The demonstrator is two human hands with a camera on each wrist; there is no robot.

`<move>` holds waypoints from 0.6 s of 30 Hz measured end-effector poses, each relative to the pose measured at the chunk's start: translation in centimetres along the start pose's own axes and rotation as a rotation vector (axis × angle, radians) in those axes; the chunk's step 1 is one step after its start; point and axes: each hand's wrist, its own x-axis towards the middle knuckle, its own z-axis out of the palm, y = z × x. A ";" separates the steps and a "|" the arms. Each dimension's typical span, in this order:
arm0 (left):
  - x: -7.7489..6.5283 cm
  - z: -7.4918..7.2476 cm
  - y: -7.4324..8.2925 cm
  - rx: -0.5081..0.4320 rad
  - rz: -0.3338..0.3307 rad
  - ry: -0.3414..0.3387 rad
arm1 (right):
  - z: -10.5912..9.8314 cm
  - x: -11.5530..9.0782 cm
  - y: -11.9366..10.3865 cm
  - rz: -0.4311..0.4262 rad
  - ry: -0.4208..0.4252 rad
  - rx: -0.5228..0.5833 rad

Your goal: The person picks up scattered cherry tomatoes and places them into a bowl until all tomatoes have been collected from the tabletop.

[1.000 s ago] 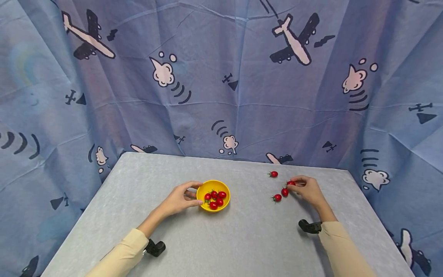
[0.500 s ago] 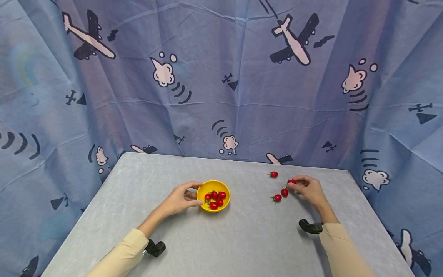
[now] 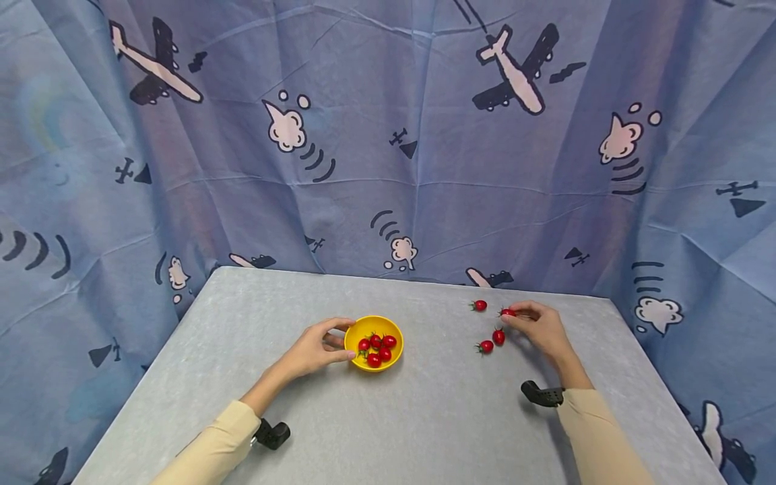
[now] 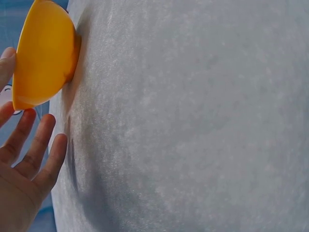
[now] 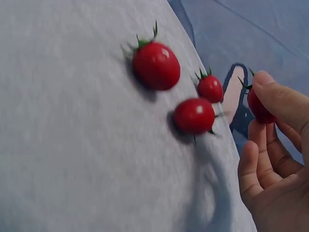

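My left hand (image 3: 318, 348) holds the side of a small yellow bowl (image 3: 351, 359), thumb and index finger at its rim. Several red cherry tomatoes (image 3: 374, 360) with green stems lie inside that bowl. In the left wrist view, the other fingers (image 4: 36, 154) extend beside the bowl (image 4: 46, 53) without gripping it. My right hand (image 3: 542, 331) pinches one cherry tomato (image 5: 260, 107) between thumb and fingertips, lifted off the table. Near it three loose cherry tomatoes rest on the table: one at the back (image 3: 479, 306), two closer, a tomato (image 3: 498, 337) beside another tomato (image 3: 485, 347).
A pale grey table (image 3: 424, 417) bears everything. Its far edge meets a blue curtain (image 3: 364, 135) printed with aeroplanes. Black straps with cameras sit on both wrists, the left camera (image 3: 273, 434) and the right camera (image 3: 541, 395).
The right hand has raised its cherry tomato off the table and shifted slightly left and away. My left hand and the bowl have stayed put.
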 end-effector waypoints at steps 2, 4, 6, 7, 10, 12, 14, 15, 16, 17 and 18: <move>0.0 0.0 0.0 0.002 0.000 0.001 | 0.5 0.2 -0.3 -0.010 -0.005 0.014; 0.0 0.0 0.0 0.003 0.004 0.000 | 1.0 0.4 -0.6 -0.021 -0.008 0.012; 0.0 0.0 0.0 0.000 0.010 -0.002 | 1.6 0.5 -1.0 -0.027 -0.013 0.024; 0.0 0.0 0.0 -0.001 0.011 -0.003 | 2.0 0.6 -1.2 -0.028 -0.014 0.026; 0.0 0.0 -0.1 -0.007 0.007 -0.005 | 2.9 0.4 -2.7 -0.035 -0.029 0.041; 0.0 0.0 -0.1 -0.013 0.007 -0.004 | 3.6 0.0 -4.4 -0.043 -0.046 0.049; 0.0 0.0 -0.1 -0.013 0.006 -0.003 | 4.2 0.0 -5.3 -0.055 -0.066 0.062; 0.0 0.0 -0.1 -0.014 0.005 -0.003 | 4.6 0.0 -5.7 -0.060 -0.075 0.073; 0.0 0.0 0.0 -0.010 0.006 -0.003 | 4.9 0.1 -6.0 -0.069 -0.082 0.077; 0.0 0.0 0.0 -0.011 0.010 -0.005 | 5.3 0.4 -5.7 -0.087 -0.084 0.083; 0.0 0.0 0.0 -0.007 0.010 -0.005 | 5.7 0.7 -5.5 -0.099 -0.087 0.086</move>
